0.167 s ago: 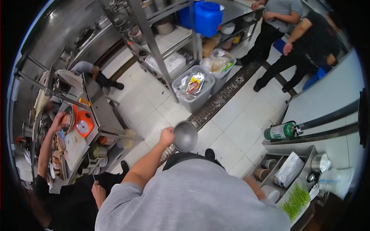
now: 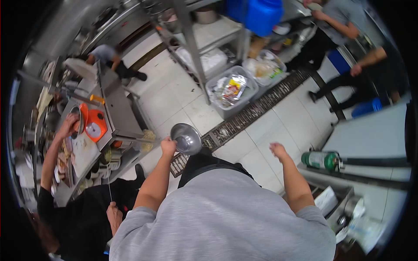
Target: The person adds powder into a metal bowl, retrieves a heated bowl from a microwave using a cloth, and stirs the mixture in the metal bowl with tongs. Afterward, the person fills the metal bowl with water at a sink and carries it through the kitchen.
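Note:
My left hand (image 2: pixel 168 147) grips the rim of a round metal mixing bowl (image 2: pixel 190 135), fingers closed round its near left edge. The bowl is tilted and its shiny inside shows; I make out nothing in it. It hangs in front of my waist, above the floor drain. Out to the right, my right hand (image 2: pixel 277 150) is held over the tiles with loosely bent fingers somewhat apart. It holds nothing, and its nearest object is the green cylinder (image 2: pixel 321 160).
A co-worker at left holds a bowl by an orange scale (image 2: pixel 95 127) on the counter. A floor drain grate (image 2: pixel 261 108) crosses the aisle beside a grey bin (image 2: pixel 231 89) of packages. Other people stand at upper right; one crouches at upper left. A white cabinet (image 2: pixel 370 135) stands right.
My right arm has swung forward into full view. The bowl in my left hand has shifted left and up, its inside turned more toward me. The whole view has turned.

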Tool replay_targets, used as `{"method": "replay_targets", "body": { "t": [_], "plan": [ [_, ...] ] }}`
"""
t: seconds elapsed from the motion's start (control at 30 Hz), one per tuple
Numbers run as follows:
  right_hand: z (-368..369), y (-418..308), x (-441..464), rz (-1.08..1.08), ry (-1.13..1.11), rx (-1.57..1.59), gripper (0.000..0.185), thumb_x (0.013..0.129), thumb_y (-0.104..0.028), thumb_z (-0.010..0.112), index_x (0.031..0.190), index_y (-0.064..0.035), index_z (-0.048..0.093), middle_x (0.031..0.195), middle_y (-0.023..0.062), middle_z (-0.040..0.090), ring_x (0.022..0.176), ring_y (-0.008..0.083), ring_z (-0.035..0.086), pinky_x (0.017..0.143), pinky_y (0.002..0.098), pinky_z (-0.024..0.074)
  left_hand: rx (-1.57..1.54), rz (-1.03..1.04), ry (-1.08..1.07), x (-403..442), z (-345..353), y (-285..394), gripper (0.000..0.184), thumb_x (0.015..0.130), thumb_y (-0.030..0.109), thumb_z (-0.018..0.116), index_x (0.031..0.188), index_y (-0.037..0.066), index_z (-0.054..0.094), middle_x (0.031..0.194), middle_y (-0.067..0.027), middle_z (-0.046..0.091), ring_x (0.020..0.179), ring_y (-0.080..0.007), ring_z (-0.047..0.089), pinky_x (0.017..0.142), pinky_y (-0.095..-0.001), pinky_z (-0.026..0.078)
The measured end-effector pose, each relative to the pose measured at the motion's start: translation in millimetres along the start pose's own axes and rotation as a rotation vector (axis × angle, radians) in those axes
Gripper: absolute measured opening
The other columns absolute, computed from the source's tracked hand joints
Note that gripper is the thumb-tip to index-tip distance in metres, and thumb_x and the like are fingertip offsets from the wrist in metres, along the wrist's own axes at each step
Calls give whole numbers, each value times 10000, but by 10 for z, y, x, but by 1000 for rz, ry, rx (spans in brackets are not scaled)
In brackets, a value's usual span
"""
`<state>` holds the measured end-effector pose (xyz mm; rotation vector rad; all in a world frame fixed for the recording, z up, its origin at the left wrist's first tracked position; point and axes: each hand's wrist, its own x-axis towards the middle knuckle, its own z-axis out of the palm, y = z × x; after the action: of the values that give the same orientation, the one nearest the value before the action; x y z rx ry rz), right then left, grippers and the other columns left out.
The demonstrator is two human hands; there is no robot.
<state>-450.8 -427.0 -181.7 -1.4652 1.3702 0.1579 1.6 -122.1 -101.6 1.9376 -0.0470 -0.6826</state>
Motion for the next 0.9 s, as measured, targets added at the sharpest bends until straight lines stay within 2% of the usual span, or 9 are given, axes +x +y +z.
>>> {"method": "replay_targets", "body": {
  "t": [0.1, 0.27, 0.33, 0.37, 0.43, 0.63, 0.73, 0.8, 0.9],
  "plan": [
    [333, -1774, 474, -189, -117, 101, 328, 834, -178, 530, 1142, -66, 545, 817, 6, 595, 656, 105, 518, 571, 242, 416, -198, -118, 253, 575, -454, -187, 181, 629, -60, 530, 606, 46, 385, 538, -81, 473, 374, -183, 476, 310, -344, 447],
    [1482, -2828, 1630, -552, -67, -270, 286, 801, -186, 575, 1043, -34, 598, 758, 35, 603, 666, 125, 546, 622, 263, 451, -247, -177, 391, 1642, -983, 238, 168, 643, -73, 512, 654, 54, 401, 577, -74, 472, 424, -192, 508, 342, -338, 473],
    [1949, -2619, 2113, -427, -56, -382, 247, 808, -211, 569, 987, -47, 613, 737, 49, 603, 642, 140, 560, 588, 293, 466, -182, -159, 392, 2356, -1098, 301, 164, 651, -64, 513, 650, 55, 400, 571, -65, 461, 421, -180, 495, 339, -326, 454],
    [2024, -2878, 1992, -19, -403, 14, 221, 802, -234, 568, 931, -60, 613, 714, 57, 596, 619, 165, 575, 536, 336, 473, -105, -157, 369, 2707, -1146, 383, 165, 653, -61, 514, 645, 56, 398, 566, -62, 456, 421, -178, 491, 338, -324, 449],
    [2243, -3280, 1879, 112, -466, 30, 180, 797, -178, 575, 926, -52, 591, 699, 55, 584, 553, 149, 563, 482, 301, 466, -25, -111, 313, 3288, -1244, 750, 169, 653, -56, 520, 629, 56, 395, 551, -58, 449, 413, -174, 481, 338, -323, 441],
    [2807, -5047, 2509, 131, -395, 66, 235, 738, -86, 615, 966, -33, 596, 749, 49, 600, 580, 144, 558, 477, 293, 438, -69, -21, 146, 4771, -1159, 2264, 168, 639, -47, 545, 610, 46, 408, 530, -68, 468, 408, -183, 497, 343, -328, 448],
    [3246, -6205, 3238, -29, -427, -120, 248, 737, -94, 617, 983, -65, 604, 740, 37, 593, 601, 133, 561, 494, 301, 435, -79, 6, 95, 5564, -1159, 2405, 135, 635, -52, 546, 622, 30, 440, 537, -86, 497, 425, -196, 529, 347, -336, 459],
    [3610, -7100, 3708, -117, -462, -378, 170, 810, -222, 616, 927, -99, 606, 765, 14, 609, 635, 125, 555, 505, 315, 439, 2, 57, 96, 6104, -1258, 2592, 110, 637, -53, 544, 634, 19, 460, 541, -92, 507, 425, -199, 533, 347, -338, 461],
    [4252, -8421, 4608, -817, -767, -1120, 280, 786, -316, 610, 910, -67, 631, 819, 73, 632, 687, 211, 593, 564, 385, 459, 92, 45, 235, 6531, -1732, 3020, 147, 623, 12, 595, 585, 13, 452, 532, -122, 521, 454, -201, 541, 410, -357, 424]
  ]
}}
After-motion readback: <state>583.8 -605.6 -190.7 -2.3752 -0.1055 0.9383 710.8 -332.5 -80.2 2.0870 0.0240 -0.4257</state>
